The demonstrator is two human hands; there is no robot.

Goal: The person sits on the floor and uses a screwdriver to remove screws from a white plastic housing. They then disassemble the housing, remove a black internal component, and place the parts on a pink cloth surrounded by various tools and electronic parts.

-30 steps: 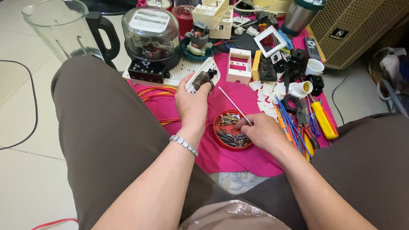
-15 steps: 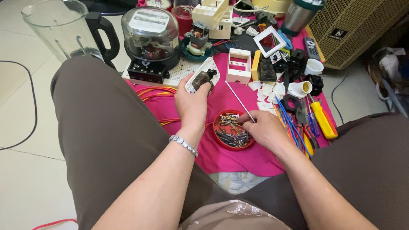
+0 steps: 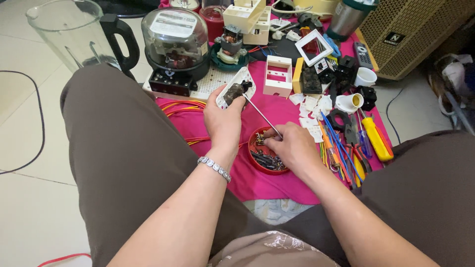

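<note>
The left hand (image 3: 223, 118) is closed around a small white switch plate (image 3: 236, 89), holding it up over the pink cloth (image 3: 277, 111) with its dark inner mechanism showing. The right hand (image 3: 292, 146) pinches a thin screwdriver (image 3: 261, 115) whose tip meets that mechanism. Beneath the right hand sits a red dish of screws (image 3: 264, 158). Coloured wires (image 3: 341, 148) and a yellow-handled tool (image 3: 377, 139) lie just to the right.

This looks like a home floor turned into a small electrical repair spot: pale floor tiles (image 3: 29, 198) under a pink cloth (image 3: 277, 178) spread with switch plates, wires and screwdrivers (image 3: 377, 141). A glass-domed electricity meter (image 3: 175, 42), a blender jug (image 3: 74, 34) and a wicker-fronted speaker box (image 3: 420, 32) stand around it.
</note>
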